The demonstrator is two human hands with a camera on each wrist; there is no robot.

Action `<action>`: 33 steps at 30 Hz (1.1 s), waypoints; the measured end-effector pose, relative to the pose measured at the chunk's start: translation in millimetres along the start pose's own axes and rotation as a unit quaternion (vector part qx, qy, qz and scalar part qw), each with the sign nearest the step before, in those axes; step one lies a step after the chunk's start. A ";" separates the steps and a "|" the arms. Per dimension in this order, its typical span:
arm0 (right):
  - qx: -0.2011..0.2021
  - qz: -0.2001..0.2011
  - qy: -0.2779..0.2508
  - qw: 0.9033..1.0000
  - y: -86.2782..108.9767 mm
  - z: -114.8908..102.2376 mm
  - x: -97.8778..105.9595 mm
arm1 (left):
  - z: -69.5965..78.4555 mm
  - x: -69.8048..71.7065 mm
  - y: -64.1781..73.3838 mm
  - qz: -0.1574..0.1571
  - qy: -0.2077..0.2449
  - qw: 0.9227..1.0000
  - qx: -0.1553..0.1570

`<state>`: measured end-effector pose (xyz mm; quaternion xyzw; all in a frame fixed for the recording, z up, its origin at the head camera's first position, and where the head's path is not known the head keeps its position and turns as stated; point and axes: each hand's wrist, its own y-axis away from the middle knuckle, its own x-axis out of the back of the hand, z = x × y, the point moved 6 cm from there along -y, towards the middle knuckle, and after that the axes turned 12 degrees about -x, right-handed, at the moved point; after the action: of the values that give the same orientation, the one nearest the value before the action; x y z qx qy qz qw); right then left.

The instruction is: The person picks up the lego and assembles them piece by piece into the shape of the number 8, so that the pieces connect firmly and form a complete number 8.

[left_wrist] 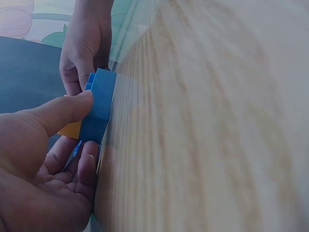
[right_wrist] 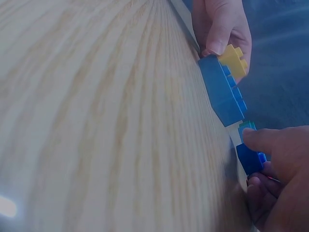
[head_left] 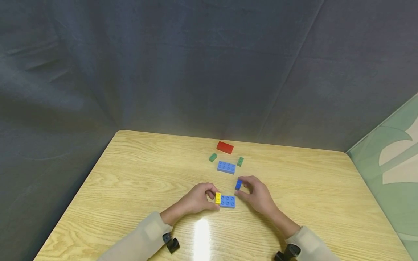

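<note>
The left hand (head_left: 197, 198) pinches the left end of the light blue brick (head_left: 228, 201) with thumb and fingers, maybe to keep it still on the table (head_left: 143, 174); it is hard to see if they squeeze the yellow brick (head_left: 217, 198) on top too. Just right and a bit far, the right hand (head_left: 259, 195) pinches the dark blue brick (head_left: 238, 185) by its ends, likely leaving its bottom free.
</note>
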<state>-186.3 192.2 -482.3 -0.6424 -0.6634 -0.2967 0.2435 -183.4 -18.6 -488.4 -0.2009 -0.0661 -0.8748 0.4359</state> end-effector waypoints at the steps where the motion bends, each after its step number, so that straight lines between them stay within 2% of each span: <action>1: 0.002 0.002 0.001 1.000 -0.1 -0.1 0.1 | 0.0 0.0 0.0 0.000 0.000 1.000 0.000; 12: 0.010 0.019 0.014 1.000 0.9 -3.5 -0.3 | -2.4 -0.6 -0.4 0.002 -0.001 1.000 -0.001; 33: -0.012 0.019 -0.002 1.000 0.6 -1.0 2.7 | -2.2 -0.6 -0.2 0.003 -0.010 1.000 -0.007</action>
<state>-185.9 193.4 -479.7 -0.6587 -0.6478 -0.2985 0.2396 -183.9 -18.7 -490.6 -0.2129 -0.0640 -0.8718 0.4365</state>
